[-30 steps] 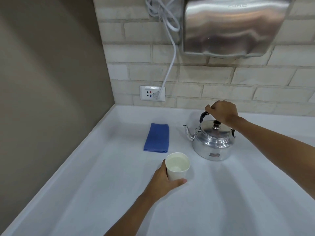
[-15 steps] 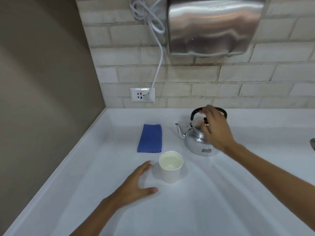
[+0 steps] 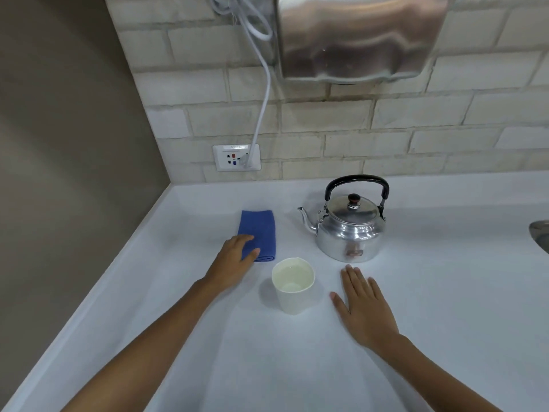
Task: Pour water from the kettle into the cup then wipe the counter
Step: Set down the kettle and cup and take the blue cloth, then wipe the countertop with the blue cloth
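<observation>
A shiny metal kettle (image 3: pixel 349 231) with a black handle stands upright on the white counter (image 3: pixel 297 367), spout pointing left. A white cup (image 3: pixel 292 289) with water in it stands in front of the kettle. To its upper left lies a folded blue cloth (image 3: pixel 261 230). My left hand (image 3: pixel 234 261) rests on the near left corner of the cloth, fingertips on the fabric, not gripping it. My right hand (image 3: pixel 364 307) lies flat and open on the counter, right of the cup and just in front of the kettle, touching neither.
A steel hand dryer (image 3: pixel 359 37) hangs on the brick wall above the kettle, its white cord (image 3: pixel 261 108) running down to a wall socket (image 3: pixel 236 157). A brown side wall closes the left. The edge of a sink (image 3: pixel 540 236) shows at far right.
My right hand let go of the kettle handle and came down flat on the counter. My left hand released the cup and moved up-left onto the blue cloth.
</observation>
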Action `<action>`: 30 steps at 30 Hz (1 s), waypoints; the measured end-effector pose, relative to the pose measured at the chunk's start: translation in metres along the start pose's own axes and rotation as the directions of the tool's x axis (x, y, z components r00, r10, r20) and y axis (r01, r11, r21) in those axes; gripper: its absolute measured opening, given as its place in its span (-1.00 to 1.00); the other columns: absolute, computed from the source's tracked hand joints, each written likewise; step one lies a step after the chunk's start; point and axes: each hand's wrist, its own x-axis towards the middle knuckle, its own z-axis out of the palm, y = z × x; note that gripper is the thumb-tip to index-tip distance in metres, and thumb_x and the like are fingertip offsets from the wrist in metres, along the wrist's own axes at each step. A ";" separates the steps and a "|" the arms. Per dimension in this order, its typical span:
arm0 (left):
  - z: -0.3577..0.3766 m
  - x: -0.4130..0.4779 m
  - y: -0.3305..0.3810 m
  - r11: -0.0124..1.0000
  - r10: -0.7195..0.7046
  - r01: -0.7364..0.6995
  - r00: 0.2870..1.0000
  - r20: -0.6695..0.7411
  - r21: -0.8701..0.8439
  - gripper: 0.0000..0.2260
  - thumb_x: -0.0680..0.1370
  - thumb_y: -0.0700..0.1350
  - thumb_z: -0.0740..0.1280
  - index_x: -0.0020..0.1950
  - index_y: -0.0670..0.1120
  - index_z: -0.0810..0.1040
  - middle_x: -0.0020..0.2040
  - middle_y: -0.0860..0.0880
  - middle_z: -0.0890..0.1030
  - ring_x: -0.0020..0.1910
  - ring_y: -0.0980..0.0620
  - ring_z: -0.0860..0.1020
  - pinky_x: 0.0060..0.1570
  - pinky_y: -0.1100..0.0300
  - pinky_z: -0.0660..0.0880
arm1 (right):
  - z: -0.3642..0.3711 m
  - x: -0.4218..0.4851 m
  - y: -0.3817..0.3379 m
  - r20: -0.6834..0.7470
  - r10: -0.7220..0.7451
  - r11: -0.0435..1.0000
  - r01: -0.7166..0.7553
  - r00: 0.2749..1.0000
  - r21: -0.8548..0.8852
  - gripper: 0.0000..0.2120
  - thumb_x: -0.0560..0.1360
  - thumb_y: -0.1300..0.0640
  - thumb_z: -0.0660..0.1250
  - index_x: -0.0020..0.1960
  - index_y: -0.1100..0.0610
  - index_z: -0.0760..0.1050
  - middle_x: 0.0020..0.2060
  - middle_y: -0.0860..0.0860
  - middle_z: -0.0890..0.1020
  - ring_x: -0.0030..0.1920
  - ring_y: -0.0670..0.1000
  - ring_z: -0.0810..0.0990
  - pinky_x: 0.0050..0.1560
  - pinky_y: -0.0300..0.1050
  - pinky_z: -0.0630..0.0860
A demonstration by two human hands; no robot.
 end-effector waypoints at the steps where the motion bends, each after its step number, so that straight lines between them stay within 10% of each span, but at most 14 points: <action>1: 0.006 0.011 0.004 0.999 0.010 -0.010 1.000 0.004 0.042 -0.59 0.59 0.03 0.19 0.40 -0.08 0.30 0.43 -0.07 0.32 0.40 -0.03 0.26 0.31 0.21 0.19 | 0.000 0.000 0.000 0.002 0.004 1.000 -0.004 1.000 0.000 -0.39 0.58 -0.16 -0.12 0.48 0.13 -0.21 0.52 0.01 -0.11 0.50 -0.05 -0.19 0.50 -0.07 -0.21; 14: 0.061 0.118 -0.013 0.897 -0.166 0.141 0.986 0.022 0.420 -0.50 0.64 0.03 -0.08 0.51 -0.18 -0.07 0.55 -0.16 -0.02 0.52 -0.12 -0.06 0.49 -0.02 -0.06 | 0.006 0.001 0.002 -0.064 0.003 1.000 -0.002 0.998 0.022 -0.37 0.55 -0.21 -0.15 0.46 0.09 -0.30 0.44 -0.12 -0.25 0.45 -0.13 -0.32 0.31 -0.27 -0.54; 21: 0.075 0.091 0.005 0.837 0.074 -0.230 0.947 0.314 0.497 -0.55 0.64 0.01 -0.11 0.51 0.02 -0.16 0.56 -0.02 -0.09 0.53 -0.10 -0.12 0.48 0.01 -0.11 | 0.004 0.000 0.002 -0.038 -0.003 1.000 0.004 0.999 0.027 -0.38 0.56 -0.20 -0.14 0.46 0.07 -0.29 0.45 -0.12 -0.24 0.46 -0.14 -0.30 0.46 -0.14 -0.34; 26: 0.050 0.032 -0.012 0.629 0.490 -0.651 0.757 0.432 0.426 -0.49 0.62 0.02 0.07 0.50 0.05 -0.08 0.54 0.02 -0.01 0.51 -0.06 -0.09 0.48 0.14 -0.07 | 0.005 -0.001 0.003 -0.031 -0.007 1.000 0.008 0.999 0.030 -0.38 0.56 -0.19 -0.13 0.47 0.07 -0.27 0.46 -0.11 -0.22 0.46 -0.15 -0.30 0.47 -0.13 -0.32; 30: 0.018 0.018 -0.031 0.706 0.474 -0.650 0.729 0.493 0.282 -0.56 0.59 0.18 -0.15 0.47 0.18 -0.10 0.51 0.18 -0.08 0.50 0.17 -0.19 0.45 0.30 -0.24 | 0.007 0.001 0.004 -0.037 -0.010 1.000 0.011 0.999 0.022 -0.37 0.55 -0.22 -0.17 0.47 0.07 -0.27 0.45 -0.11 -0.23 0.46 -0.15 -0.29 0.48 -0.11 -0.30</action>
